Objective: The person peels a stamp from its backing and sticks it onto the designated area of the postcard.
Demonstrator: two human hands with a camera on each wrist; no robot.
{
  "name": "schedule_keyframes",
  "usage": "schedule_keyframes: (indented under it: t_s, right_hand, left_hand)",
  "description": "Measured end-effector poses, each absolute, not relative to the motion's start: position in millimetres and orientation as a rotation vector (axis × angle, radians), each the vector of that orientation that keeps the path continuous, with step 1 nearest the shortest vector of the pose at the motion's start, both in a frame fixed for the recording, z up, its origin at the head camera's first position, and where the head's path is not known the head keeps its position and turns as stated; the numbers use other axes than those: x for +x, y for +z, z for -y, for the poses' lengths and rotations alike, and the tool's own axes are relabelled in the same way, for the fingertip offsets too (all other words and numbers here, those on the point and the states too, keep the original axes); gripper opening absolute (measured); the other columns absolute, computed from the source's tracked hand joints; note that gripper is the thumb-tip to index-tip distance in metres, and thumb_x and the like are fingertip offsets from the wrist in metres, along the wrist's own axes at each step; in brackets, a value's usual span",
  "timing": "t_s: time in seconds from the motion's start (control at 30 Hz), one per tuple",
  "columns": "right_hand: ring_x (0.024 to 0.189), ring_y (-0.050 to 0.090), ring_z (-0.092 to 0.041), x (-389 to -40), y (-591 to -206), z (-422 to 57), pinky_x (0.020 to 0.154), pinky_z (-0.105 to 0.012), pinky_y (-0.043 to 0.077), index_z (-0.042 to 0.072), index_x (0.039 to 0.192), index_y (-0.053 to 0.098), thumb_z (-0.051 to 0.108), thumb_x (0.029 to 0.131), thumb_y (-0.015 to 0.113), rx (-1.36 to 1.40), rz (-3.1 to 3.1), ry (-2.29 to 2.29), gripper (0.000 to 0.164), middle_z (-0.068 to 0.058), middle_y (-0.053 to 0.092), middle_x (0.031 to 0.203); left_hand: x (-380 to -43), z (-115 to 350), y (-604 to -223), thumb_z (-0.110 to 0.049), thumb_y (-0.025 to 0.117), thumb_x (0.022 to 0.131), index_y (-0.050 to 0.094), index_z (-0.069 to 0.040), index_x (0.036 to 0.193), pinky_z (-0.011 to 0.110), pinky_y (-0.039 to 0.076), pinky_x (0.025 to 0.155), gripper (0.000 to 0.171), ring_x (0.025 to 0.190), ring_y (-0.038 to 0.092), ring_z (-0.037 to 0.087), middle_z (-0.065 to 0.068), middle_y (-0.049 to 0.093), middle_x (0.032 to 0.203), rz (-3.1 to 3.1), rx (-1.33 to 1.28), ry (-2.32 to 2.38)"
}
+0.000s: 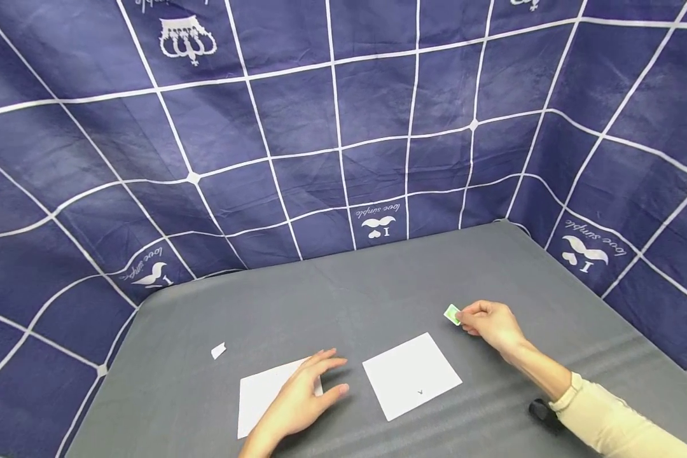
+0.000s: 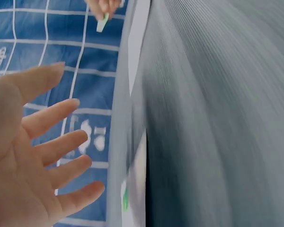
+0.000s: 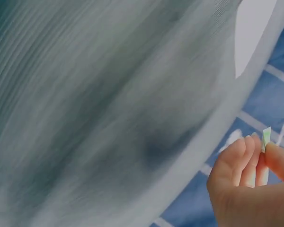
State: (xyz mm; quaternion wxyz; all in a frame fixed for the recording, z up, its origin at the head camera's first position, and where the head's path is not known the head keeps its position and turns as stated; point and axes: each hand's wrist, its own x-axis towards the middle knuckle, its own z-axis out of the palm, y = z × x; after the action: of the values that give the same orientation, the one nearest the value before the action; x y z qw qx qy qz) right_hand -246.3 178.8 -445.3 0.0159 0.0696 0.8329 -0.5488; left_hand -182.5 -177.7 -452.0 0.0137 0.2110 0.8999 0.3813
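Observation:
My right hand (image 1: 494, 326) pinches a small green-and-white card-like piece (image 1: 451, 314) between thumb and fingertips, at the right of the table. The right wrist view shows that piece (image 3: 266, 139) standing up from the fingertips. My left hand (image 1: 300, 394) hangs open, fingers spread, over a white sheet of paper (image 1: 259, 397) and hides part of it. Between the hands lies a second white sheet (image 1: 409, 376) with a small dark mark near its front edge. Low in the left wrist view, a green patch (image 2: 126, 199) shows at the nearer sheet.
A small white scrap (image 1: 218, 350) lies left of the sheets on the grey tabletop (image 1: 343, 292). Beside the right sleeve (image 1: 618, 416) is a black object (image 1: 544, 413), partly covered. A blue curtain (image 1: 298, 184) with white lines hangs behind and along the sides.

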Motion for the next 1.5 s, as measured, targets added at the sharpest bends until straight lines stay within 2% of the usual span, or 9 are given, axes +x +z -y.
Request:
schedule_keyframes:
  t_s: [0.2,0.43,0.8,0.97,1.07,1.17,1.27,1.37,1.5]
  right_hand:
    - [0.072,0.064,-0.021,-216.4,-434.0,-134.6,0.064,-0.028,0.053,-0.006,0.089,0.065,0.008,0.086,0.069,0.111,-2.439,-1.760,0.015,-0.013,0.068,0.079]
    - [0.073,0.063,-0.021,-192.9,-424.4,-98.3,0.066,-0.029,0.054,-0.007,0.090,0.063,0.010,0.086,0.069,-0.130,-2.225,-1.796,0.019,-0.012,0.066,0.076]
    - [0.074,0.063,-0.019,-190.4,-422.1,-83.4,0.066,-0.027,0.052,-0.006,0.106,0.054,0.015,0.086,0.071,-0.116,-2.257,-1.827,0.033,-0.009,0.066,0.079]
    - [0.077,0.061,-0.012,-189.9,-429.9,-81.4,0.066,-0.023,0.049,0.009,0.095,0.068,0.005,0.077,0.078,-0.719,-2.818,-1.621,0.020,0.006,0.065,0.086]
    - [0.085,0.062,-0.013,-190.1,-434.8,-82.8,0.076,-0.018,0.047,0.015,0.093,0.072,0.003,0.074,0.079,-1.157,-3.053,-1.467,0.023,0.005,0.066,0.094]
    - [0.093,0.062,-0.016,-190.6,-437.6,-85.3,0.087,-0.016,0.042,0.014,0.099,0.072,0.024,0.085,0.074,-1.377,-3.117,-1.341,0.017,0.001,0.067,0.101]
    - [0.093,0.063,-0.017,-191.8,-439.3,-86.8,0.088,-0.019,0.042,0.012,0.102,0.072,0.040,0.096,0.055,-1.488,-3.190,-1.189,0.033,0.000,0.068,0.103]
    - [0.089,0.065,-0.017,-193.7,-440.1,-86.4,0.083,-0.026,0.045,0.010,0.099,0.073,0.037,0.100,0.046,-1.581,-3.269,-1.093,0.038,0.000,0.069,0.099]
    - [0.084,0.066,-0.017,-196.5,-439.8,-84.6,0.075,-0.029,0.047,0.009,0.095,0.073,0.031,0.101,0.046,-1.678,-3.324,-1.071,0.035,-0.001,0.070,0.095]
  left_hand:
    - [-200.3,122.5,-450.9,-0.028,0.062,0.094,0.065,-0.004,0.118,0.048,0.046,0.090,0.035,0.110,0.058,0.029,0.009,0.065,0.115,-2.445,0.523,1.570]
    - [-200.7,93.1,-452.2,-0.017,0.063,0.092,0.073,-0.001,0.097,0.035,0.050,0.075,0.019,0.084,0.067,0.020,0.008,0.071,0.084,-2.185,0.270,1.884]
    - [-197.2,100.7,-440.9,-0.013,0.060,0.094,0.070,0.001,0.094,0.029,0.043,0.069,0.017,0.077,0.064,0.016,0.007,0.069,0.080,-2.149,0.290,1.916]
    - [-197.3,103.8,-439.2,-0.014,0.062,0.090,0.071,0.001,0.092,0.031,0.044,0.067,0.018,0.073,0.064,0.015,0.008,0.070,0.077,-2.120,0.221,1.944]
    - [-198.6,106.0,-438.9,-0.016,0.062,0.089,0.071,0.002,0.091,0.030,0.044,0.065,0.020,0.070,0.062,0.012,0.005,0.068,0.074,-2.100,0.185,1.955]
    - [-200.2,108.3,-438.9,-0.017,0.062,0.089,0.070,0.002,0.090,0.030,0.044,0.065,0.021,0.069,0.061,0.010,0.001,0.067,0.072,-2.076,0.161,1.960]
    - [-201.4,109.8,-439.1,-0.018,0.062,0.088,0.070,0.002,0.091,0.028,0.044,0.064,0.022,0.067,0.061,0.009,-0.002,0.066,0.070,-2.050,0.142,1.962]
    - [-201.6,110.5,-438.8,-0.019,0.062,0.088,0.070,0.002,0.091,0.025,0.043,0.063,0.023,0.066,0.061,0.008,-0.003,0.065,0.069,-2.014,0.138,1.960]
    - [-201.4,110.6,-438.2,-0.019,0.061,0.089,0.070,0.003,0.091,0.022,0.042,0.059,0.024,0.064,0.060,0.007,-0.005,0.064,0.067,-1.972,0.139,1.968]
